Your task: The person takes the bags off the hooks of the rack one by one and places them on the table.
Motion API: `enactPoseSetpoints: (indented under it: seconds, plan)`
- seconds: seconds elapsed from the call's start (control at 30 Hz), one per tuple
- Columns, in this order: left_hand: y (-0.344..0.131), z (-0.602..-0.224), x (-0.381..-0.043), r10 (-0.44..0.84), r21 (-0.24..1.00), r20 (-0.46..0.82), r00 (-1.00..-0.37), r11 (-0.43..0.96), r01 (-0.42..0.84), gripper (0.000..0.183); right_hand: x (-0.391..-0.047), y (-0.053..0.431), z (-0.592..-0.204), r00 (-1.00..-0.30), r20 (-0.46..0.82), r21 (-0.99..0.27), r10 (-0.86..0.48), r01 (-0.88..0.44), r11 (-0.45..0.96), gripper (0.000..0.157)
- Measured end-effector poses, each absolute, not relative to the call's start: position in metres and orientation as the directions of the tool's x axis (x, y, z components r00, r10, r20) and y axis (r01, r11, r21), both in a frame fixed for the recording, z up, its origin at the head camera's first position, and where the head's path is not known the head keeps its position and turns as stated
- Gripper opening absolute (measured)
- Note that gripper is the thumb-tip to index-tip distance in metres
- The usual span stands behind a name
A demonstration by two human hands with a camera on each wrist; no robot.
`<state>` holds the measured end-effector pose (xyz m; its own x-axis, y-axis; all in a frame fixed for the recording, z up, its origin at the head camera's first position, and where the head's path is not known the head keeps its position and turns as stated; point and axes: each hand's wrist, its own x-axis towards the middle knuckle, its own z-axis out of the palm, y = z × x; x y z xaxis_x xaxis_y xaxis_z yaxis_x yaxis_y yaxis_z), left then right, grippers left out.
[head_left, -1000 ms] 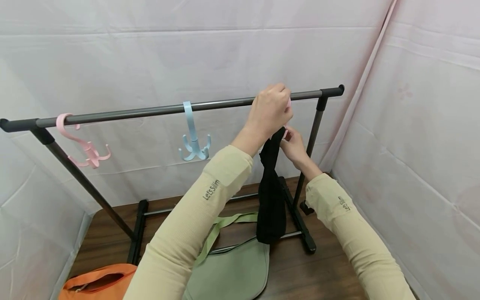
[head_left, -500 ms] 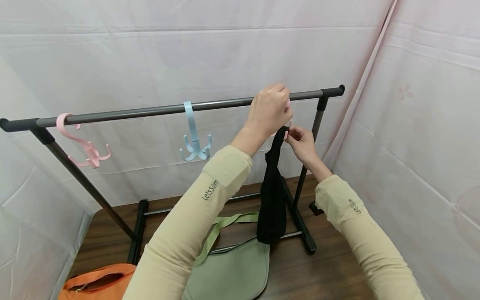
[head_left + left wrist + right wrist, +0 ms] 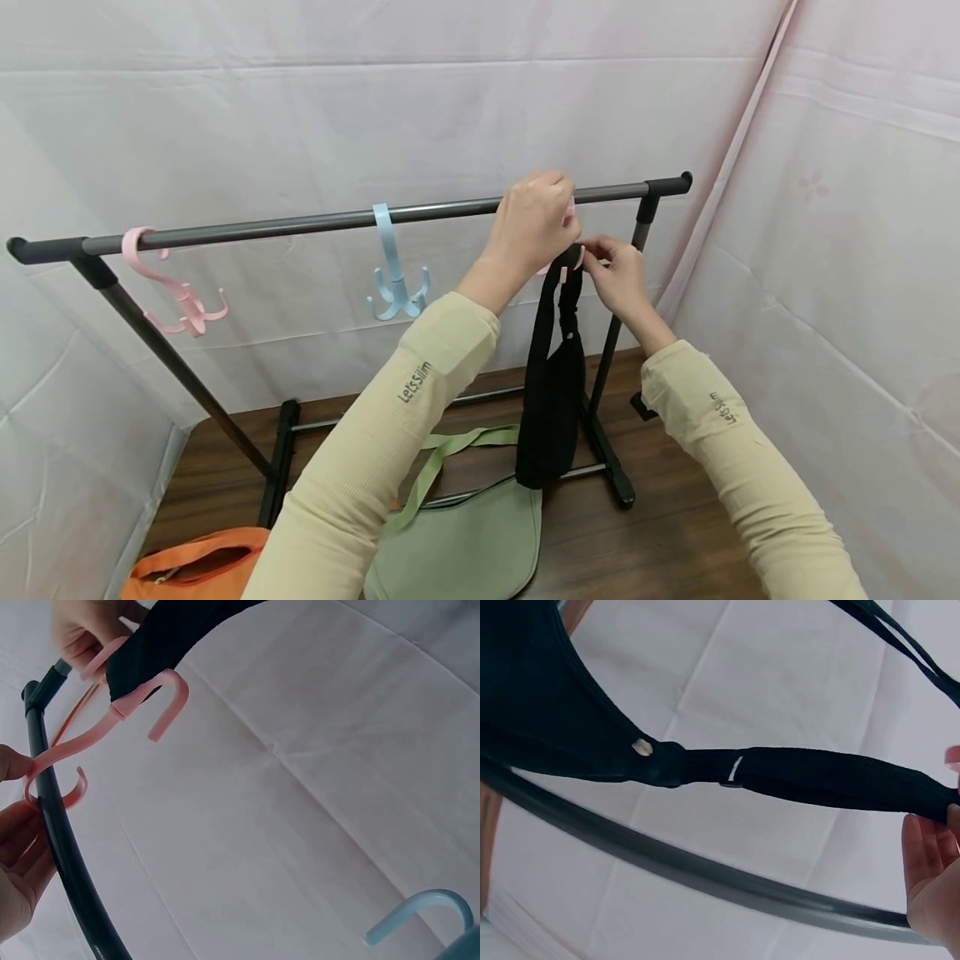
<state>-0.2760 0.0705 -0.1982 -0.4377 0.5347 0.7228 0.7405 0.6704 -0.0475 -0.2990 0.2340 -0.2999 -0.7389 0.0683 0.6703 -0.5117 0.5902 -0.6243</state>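
At the right part of the rail, my left hand grips the top of a pink hook, its thumb and fingers around the curve over the bar. A black bag hangs below by its strap, which lies across the hook's lower prongs. My right hand pinches that strap beside a prong. In the right wrist view the strap runs from a small buckle to the fingertips. From the head, my left hand hides most of the hook's upper part.
A dark metal rail crosses the view, carrying another pink hook at left and a blue hook mid-way. On the wooden floor lie a green bag and an orange bag. White curtains hang behind and at right.
My right hand has moved right and slightly up, spreading the black bag's strap so a gap now shows between its two sides. My left hand stays at the hook.
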Motion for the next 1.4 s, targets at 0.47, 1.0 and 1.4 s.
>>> enactPoseSetpoints:
  seconds: [0.47, 1.0, 1.4]
  plan:
    - [0.072, -0.199, -0.277, 0.532, -0.055, 0.725, -0.438, 0.678, 0.733, 0.013, -0.291, 0.236, -0.273, -0.595, 0.803, -0.391, -0.028, -0.563, 0.728, 0.014]
    - [0.073, -0.198, -0.278, 0.527, -0.071, 0.717, -0.456, 0.706, 0.704, 0.015, -0.281, 0.227, -0.259, -0.459, 0.887, -0.269, -0.058, -0.614, 0.742, 0.013]
    - [0.069, -0.199, -0.281, 0.53, -0.078, 0.71, -0.463, 0.713, 0.697, 0.015, -0.275, 0.221, -0.25, -0.393, 0.919, -0.254, -0.028, -0.645, 0.721, 0.016]
